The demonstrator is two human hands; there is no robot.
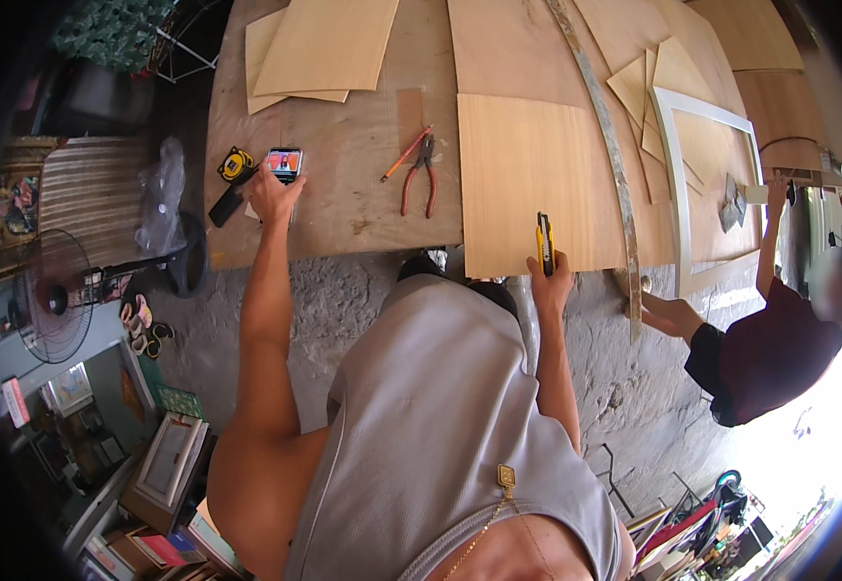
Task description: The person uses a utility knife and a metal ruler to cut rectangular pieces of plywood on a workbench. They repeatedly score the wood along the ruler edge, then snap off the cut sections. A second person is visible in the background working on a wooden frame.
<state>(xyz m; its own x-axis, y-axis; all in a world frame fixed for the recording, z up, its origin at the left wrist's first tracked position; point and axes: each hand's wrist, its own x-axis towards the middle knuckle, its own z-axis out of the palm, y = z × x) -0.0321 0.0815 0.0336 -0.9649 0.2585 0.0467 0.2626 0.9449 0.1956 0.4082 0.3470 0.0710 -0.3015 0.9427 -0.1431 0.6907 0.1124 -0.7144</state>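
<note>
At the left side of the worktable, my left hand (274, 197) is closed around the lower part of a phone (286, 161) with its screen lit. A yellow and black tape measure (237, 166) is just left of that hand, above a dark oblong thing (225, 206). My right hand (551, 279) grips a yellow utility knife (544, 240) at the near edge of a light plywood sheet (527, 174). Between my hands lie red-handled pliers (422, 176) and a red pencil (407, 153), both apart from them.
More thin wood sheets (324, 48) lie at the far left of the worktable (353, 213). A long metal straightedge (603, 126) crosses the boards right of my knife. Beyond it is a white frame (679, 194), where another person (769, 339) reaches in. A fan (56, 295) stands left.
</note>
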